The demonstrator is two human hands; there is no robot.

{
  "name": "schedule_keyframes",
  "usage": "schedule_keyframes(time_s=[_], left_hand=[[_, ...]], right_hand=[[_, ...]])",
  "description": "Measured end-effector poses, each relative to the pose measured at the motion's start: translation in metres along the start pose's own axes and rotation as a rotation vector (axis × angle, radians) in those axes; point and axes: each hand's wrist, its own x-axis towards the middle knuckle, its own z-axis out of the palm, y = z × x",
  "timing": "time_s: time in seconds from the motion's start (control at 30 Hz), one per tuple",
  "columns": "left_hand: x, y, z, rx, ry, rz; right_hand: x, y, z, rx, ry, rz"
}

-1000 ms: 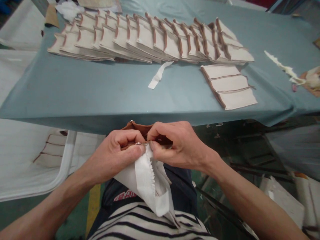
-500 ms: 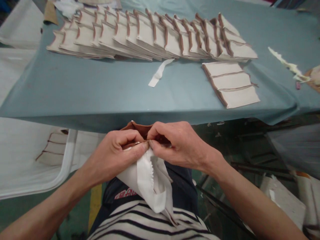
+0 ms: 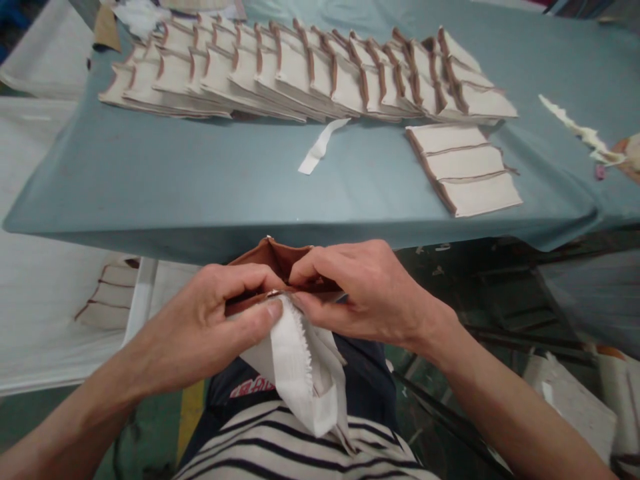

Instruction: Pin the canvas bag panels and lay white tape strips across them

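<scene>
Close to my body, a sewn fabric piece with brown lining (image 3: 269,256) is pinched between both hands. A white cloth strip (image 3: 293,373) with a frayed edge loops down from its rim in front of pale fabric. My left hand (image 3: 227,317) grips the rim at left, thumb on the near side and fingers inside. My right hand (image 3: 367,290) pinches the same rim just to the right, its fingertips curled over the brown edge. The hands are nearly touching, and whatever lies under the fingertips is hidden.
Beyond my hands stands a table with a blue-green cover (image 3: 200,180). A long overlapping row of cream panels with brown edging (image 3: 300,70) lies along it. One separate panel (image 3: 473,170) and a loose white strip (image 3: 323,148) lie nearer. A white-lined bin (image 3: 135,313) stands at left.
My left thumb has slid slightly left along the rim, and the hands are a little farther apart. More brown lining shows behind them. The hanging strip has shifted slightly.
</scene>
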Motion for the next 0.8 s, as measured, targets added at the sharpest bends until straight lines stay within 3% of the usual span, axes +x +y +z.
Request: schedule_keyframes(time_s=[0.2,0.43,0.63,0.8], left_hand=[[0.008,0.006,0.006,0.115,0.068,0.048],[0.016,0.015,0.012,0.182,0.102,0.090],[0.013,0.010,0.016,0.093,0.137,0.059],[0.014,0.005,0.018,0.003,0.179,0.029]], right_hand=[[0.001,-0.003,-0.001,-0.276,0.045,-0.148],[0.002,-0.014,-0.005,-0.493,0.033,-0.212],[0.004,-0.004,0.007,-0.357,0.179,-0.161],[0.005,0.012,0.020,-0.189,0.262,-0.217]])
